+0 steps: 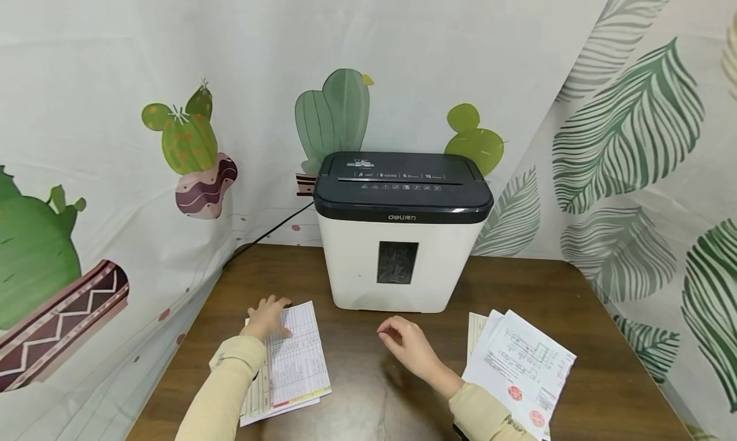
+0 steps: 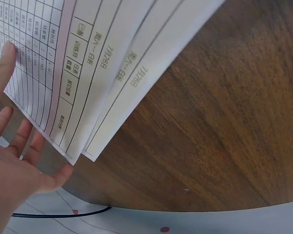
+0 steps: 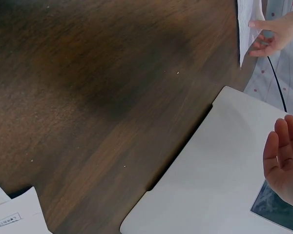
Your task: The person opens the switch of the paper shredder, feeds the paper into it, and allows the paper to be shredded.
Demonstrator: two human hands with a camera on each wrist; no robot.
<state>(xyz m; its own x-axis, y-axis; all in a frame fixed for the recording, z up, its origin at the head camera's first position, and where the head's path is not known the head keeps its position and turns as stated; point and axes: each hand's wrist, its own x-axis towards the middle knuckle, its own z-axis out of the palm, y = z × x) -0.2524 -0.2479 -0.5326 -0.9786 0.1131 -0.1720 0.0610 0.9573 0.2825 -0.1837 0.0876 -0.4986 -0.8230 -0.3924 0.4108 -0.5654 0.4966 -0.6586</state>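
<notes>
Firstly, one shredder [image 1: 345, 255], white bin under black lid, shreds showing through its window [image 1: 397, 263]. To its front left, printed sheets [image 1: 302, 358]; left hand [image 1: 267, 319], fingers spread, thumb over them. Before the shredder, right hand [image 1: 414, 348], relaxed, holding nothing. Front right, stamped papers [image 1: 526, 358].

Office-like setting, paper shredder [image 1: 351, 262], printed sheets [image 1: 302, 358], desk [image 1: 357, 351]

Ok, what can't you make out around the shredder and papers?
Head: fine print on the left papers, too small.
Head: lower left of the right papers, hidden by the right sleeve.
Left wrist: rest of the left papers, cut off by the top edge.
Right wrist: part of the shredder window, behind the right hand.
</notes>
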